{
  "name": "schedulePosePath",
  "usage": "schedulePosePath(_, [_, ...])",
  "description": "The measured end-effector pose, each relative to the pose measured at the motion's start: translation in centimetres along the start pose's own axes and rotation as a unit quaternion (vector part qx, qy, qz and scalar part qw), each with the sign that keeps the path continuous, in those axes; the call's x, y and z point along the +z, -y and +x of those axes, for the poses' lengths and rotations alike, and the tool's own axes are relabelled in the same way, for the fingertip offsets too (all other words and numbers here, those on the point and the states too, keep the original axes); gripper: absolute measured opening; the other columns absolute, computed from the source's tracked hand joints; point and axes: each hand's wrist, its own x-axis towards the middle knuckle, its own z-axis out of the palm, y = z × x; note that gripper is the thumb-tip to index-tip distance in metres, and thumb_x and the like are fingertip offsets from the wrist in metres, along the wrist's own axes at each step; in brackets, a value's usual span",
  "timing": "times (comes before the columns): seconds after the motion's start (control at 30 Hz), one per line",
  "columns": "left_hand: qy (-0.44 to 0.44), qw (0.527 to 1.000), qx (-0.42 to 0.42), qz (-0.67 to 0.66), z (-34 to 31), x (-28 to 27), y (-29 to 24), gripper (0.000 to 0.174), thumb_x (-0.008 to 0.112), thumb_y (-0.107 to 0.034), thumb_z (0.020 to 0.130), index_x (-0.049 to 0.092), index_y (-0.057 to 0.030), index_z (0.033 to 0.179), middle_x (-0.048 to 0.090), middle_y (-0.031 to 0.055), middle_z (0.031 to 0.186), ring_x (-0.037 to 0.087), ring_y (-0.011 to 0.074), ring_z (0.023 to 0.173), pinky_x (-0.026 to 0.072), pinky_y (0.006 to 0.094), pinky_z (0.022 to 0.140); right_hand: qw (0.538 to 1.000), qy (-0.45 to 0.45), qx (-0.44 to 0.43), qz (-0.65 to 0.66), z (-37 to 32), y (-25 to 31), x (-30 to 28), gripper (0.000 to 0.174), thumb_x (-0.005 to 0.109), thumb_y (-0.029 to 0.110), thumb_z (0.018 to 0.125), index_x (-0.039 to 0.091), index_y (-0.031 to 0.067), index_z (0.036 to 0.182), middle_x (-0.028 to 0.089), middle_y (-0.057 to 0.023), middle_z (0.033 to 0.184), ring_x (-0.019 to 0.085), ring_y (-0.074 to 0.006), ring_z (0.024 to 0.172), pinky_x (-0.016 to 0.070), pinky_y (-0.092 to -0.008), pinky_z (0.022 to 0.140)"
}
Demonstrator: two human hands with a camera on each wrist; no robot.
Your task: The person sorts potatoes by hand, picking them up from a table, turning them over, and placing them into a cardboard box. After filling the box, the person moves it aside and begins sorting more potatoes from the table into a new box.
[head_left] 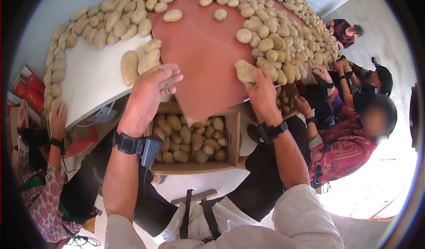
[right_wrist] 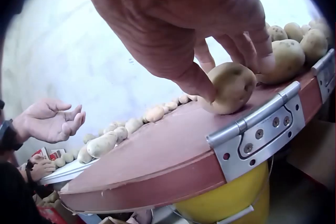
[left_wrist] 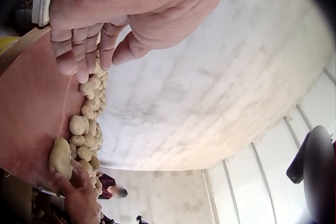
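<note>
R hand (head_left: 262, 96) grips a potato (head_left: 245, 71) w/ thumb & fingers at tabletop (head_left: 203, 54) edge, approx 4 o'clock. L hand (head_left: 148, 96) spread loose, holding nothing, at 7 o'clock (touching or hovering: can't tell). Box (head_left: 233, 138) below, 6 o'clock.

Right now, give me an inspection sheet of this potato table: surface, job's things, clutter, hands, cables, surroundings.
Surface: red-brown table top, white section at left, bare in the middle; potatoes heaped round the far rim.
Job's things: potato at the near edge; cardboard box of potatoes below it.
Clutter: red packs at left; yellow bucket under the metal hinge.
Hands: right hand pinches the potato; left hand open, empty, beside the edge.
Cables: white leads under the white section.
Surroundings: other people on both sides.
</note>
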Motion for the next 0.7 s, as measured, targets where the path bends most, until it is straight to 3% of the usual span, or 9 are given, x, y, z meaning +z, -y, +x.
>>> schedulePosePath(0.07, [0.019, 1.0, 0.009, -0.006, 0.0, -0.2, 0.4, 0.037, 0.048, -0.021, 0.104, 0.054, 0.0026, 0.132, 0.063, 0.01, 0.127, 0.062, 0.0195, 0.118, 0.0475, 0.0297, 0.092, 0.996, -0.043, -0.069, -0.022, 0.3, -0.6, 0.3, 0.043, 0.068, 0.013, 0.084, 0.059, 0.0088, 0.125, 0.06, -0.0202, 0.123, 0.057, -0.0433, 0.115, 0.0499, -0.05, 0.092])
schedulePosePath(0.2, [0.024, 1.0, 0.018, -0.006, 0.1, -1.1, 1.5, 0.039, 0.049, -0.022, 0.104, 0.055, 0.0027, 0.133, 0.063, 0.0112, 0.129, 0.061, 0.0212, 0.121, 0.0468, 0.03, 0.093, 0.995, -0.057, -0.078, -0.041, 0.6, -0.8, 0.4, 0.033, 0.065, 0.017, 0.086, 0.064, 0.0076, 0.118, 0.062, -0.0219, 0.118, 0.061, -0.0425, 0.107, 0.0503, -0.0489, 0.091])
schedulePosePath(0.27, [0.039, 0.995, 0.047, 0.084, 0.1, -0.9, 1.2, 0.037, 0.049, -0.021, 0.104, 0.057, 0.0035, 0.131, 0.064, 0.0119, 0.127, 0.063, 0.0216, 0.12, 0.0476, 0.03, 0.092, 0.997, -0.03, -0.041, 0.064, 0.3, -0.3, 0.0, 0.027, 0.063, 0.017, 0.088, 0.067, 0.0101, 0.113, 0.065, -0.0199, 0.115, 0.063, -0.0402, 0.101, 0.0504, -0.0462, 0.088])
schedulePosePath(0.3, [0.032, 0.995, 0.037, 0.085, 0.2, -0.9, 1.5, 0.037, 0.049, -0.021, 0.104, 0.057, 0.0035, 0.131, 0.064, 0.0119, 0.127, 0.063, 0.0216, 0.12, 0.0476, 0.03, 0.092, 0.988, -0.046, -0.052, 0.139, 0.3, -0.1, 0.4, 0.019, 0.061, 0.014, 0.089, 0.07, 0.0118, 0.105, 0.069, -0.0141, 0.103, 0.065, -0.0304, 0.09, 0.0507, -0.0394, 0.083])
schedulePosePath(0.33, [0.038, 0.995, 0.036, 0.082, 0.2, -0.9, 1.6, 0.035, 0.05, -0.021, 0.104, 0.059, 0.0033, 0.128, 0.065, 0.0119, 0.126, 0.063, 0.0215, 0.118, 0.0481, 0.0298, 0.091, 0.987, -0.039, -0.049, 0.145, -0.3, 0.1, 0.5, 0.019, 0.061, 0.014, 0.089, 0.07, 0.0118, 0.105, 0.069, -0.0141, 0.103, 0.065, -0.0304, 0.09, 0.0507, -0.0394, 0.083])
schedulePosePath(0.43, [0.044, 0.995, 0.03, 0.086, 0.4, -0.8, 1.6, 0.032, 0.051, -0.02, 0.103, 0.061, 0.0026, 0.124, 0.066, 0.0112, 0.123, 0.065, 0.021, 0.115, 0.0489, 0.0292, 0.089, 0.962, 0.164, -0.009, 0.217, -1.8, 1.7, -0.8, 0.014, 0.057, 0.008, 0.089, 0.07, 0.0031, 0.092, 0.064, -0.0055, 0.08, 0.057, -0.0153, 0.075, 0.0495, -0.0303, 0.073])
schedulePosePath(0.47, [0.051, 0.995, 0.027, 0.084, 0.2, -0.8, 1.8, 0.031, 0.052, -0.019, 0.103, 0.062, 0.002, 0.123, 0.067, 0.0107, 0.121, 0.065, 0.0207, 0.114, 0.0493, 0.0288, 0.088, 0.961, 0.169, -0.006, 0.221, -2.4, 1.9, -0.6, 0.014, 0.057, 0.008, 0.089, 0.07, 0.0031, 0.092, 0.064, -0.0055, 0.08, 0.057, -0.0153, 0.075, 0.0495, -0.0303, 0.073])
schedulePosePath(0.53, [0.042, 0.996, -0.005, 0.074, -0.2, 0.0, 0.8, 0.029, 0.05, -0.018, 0.104, 0.06, 0.0033, 0.12, 0.065, 0.0115, 0.116, 0.064, 0.0202, 0.111, 0.0506, 0.0281, 0.086, 0.878, 0.404, -0.092, 0.24, -3.6, 2.0, -0.4, 0.014, 0.058, 0.009, 0.088, 0.069, 0.0008, 0.092, 0.066, -0.007, 0.08, 0.06, -0.0182, 0.073, 0.0502, -0.0319, 0.072])
schedulePosePath(0.7, [0.038, 0.998, -0.032, 0.048, -0.4, 0.4, 0.3, 0.025, 0.047, -0.015, 0.105, 0.06, 0.0045, 0.114, 0.065, 0.0108, 0.107, 0.064, 0.0194, 0.104, 0.0519, 0.0278, 0.082, 0.868, 0.428, -0.22, 0.12, -7.3, 1.8, 3.7, 0.015, 0.06, 0.008, 0.088, 0.07, 0.0043, 0.098, 0.071, -0.0129, 0.091, 0.068, -0.0259, 0.086, 0.0524, -0.0366, 0.078])
